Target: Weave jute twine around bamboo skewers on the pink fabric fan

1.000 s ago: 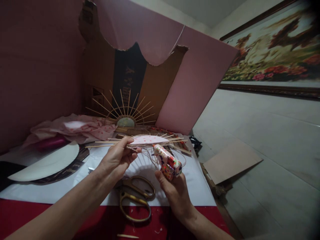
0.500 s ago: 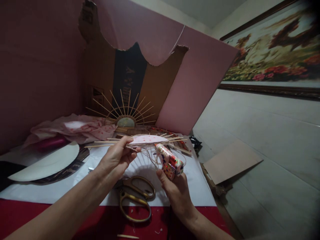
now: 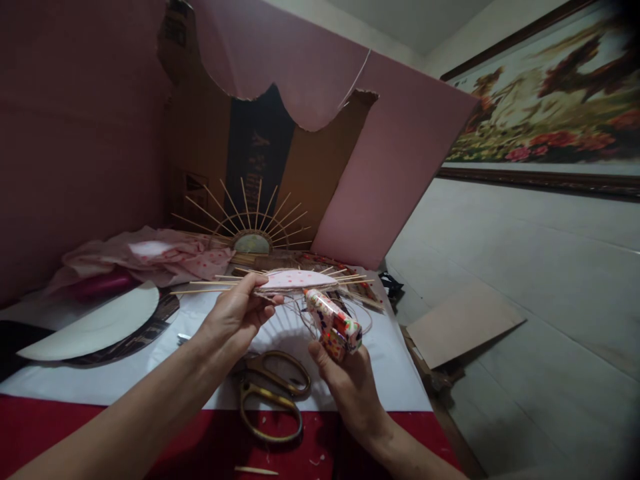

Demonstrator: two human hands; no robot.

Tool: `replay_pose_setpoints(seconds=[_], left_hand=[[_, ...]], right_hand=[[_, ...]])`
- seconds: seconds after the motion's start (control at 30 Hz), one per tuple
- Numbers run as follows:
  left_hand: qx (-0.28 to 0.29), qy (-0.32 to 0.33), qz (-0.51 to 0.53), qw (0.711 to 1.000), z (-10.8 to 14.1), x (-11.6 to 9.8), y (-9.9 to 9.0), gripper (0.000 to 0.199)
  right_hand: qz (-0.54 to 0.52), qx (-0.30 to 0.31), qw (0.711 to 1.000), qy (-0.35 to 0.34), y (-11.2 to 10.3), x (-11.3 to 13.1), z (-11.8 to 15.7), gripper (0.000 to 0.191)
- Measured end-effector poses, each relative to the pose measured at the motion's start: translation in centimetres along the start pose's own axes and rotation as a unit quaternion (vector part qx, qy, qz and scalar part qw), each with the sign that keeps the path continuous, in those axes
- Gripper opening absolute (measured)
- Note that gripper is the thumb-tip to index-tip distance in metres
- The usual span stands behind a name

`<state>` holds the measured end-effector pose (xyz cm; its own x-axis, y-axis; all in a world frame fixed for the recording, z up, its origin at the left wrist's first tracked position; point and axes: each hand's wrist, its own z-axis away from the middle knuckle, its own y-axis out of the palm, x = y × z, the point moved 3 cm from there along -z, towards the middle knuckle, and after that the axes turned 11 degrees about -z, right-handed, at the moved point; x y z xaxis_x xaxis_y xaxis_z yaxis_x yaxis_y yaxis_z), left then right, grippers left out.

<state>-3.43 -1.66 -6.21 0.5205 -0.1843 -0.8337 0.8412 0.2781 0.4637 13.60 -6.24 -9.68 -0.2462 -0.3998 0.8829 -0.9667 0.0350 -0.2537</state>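
My left hand (image 3: 245,310) pinches the left end of a flat craft piece (image 3: 300,279), faced with pink dotted fabric, with thin sticks fanning out from it. Twine (image 3: 304,317) hangs in loose loops under its edge. In my right hand (image 3: 353,380) is a flower-patterned hot glue gun (image 3: 334,320), its tip at the near edge of the piece. Whether the tip touches, I cannot tell. Scissors (image 3: 273,408) with brass-coloured handles lie below, between my forearms, their blades hidden behind my left arm.
A half-round stick fan (image 3: 253,241) leans against the cardboard (image 3: 320,173) at the back. Crumpled pink fabric (image 3: 195,257) and a white half-disc (image 3: 95,327) lie on the left. A short pointed stick (image 3: 256,471) rests on the red cloth in front.
The glue gun in my right hand has shifted slightly left along the near edge of the craft piece. My left hand holds the piece nearly still.
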Motion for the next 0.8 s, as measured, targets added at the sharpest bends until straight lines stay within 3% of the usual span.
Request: replay_pose_setpoints(seconds=[0.23,0.8], left_hand=[[0.005,-0.013,-0.012,1.000,0.16,0.48,0.37,0.007],[-0.006,-0.006,-0.014,1.000,0.07,0.70,0.37,0.006]], right_hand=[[-0.036,0.032,0.999,-0.012,0.60,1.09,0.12,0.022],[-0.038,0.040,0.998,0.027,0.71,0.21,0.35,0.022]])
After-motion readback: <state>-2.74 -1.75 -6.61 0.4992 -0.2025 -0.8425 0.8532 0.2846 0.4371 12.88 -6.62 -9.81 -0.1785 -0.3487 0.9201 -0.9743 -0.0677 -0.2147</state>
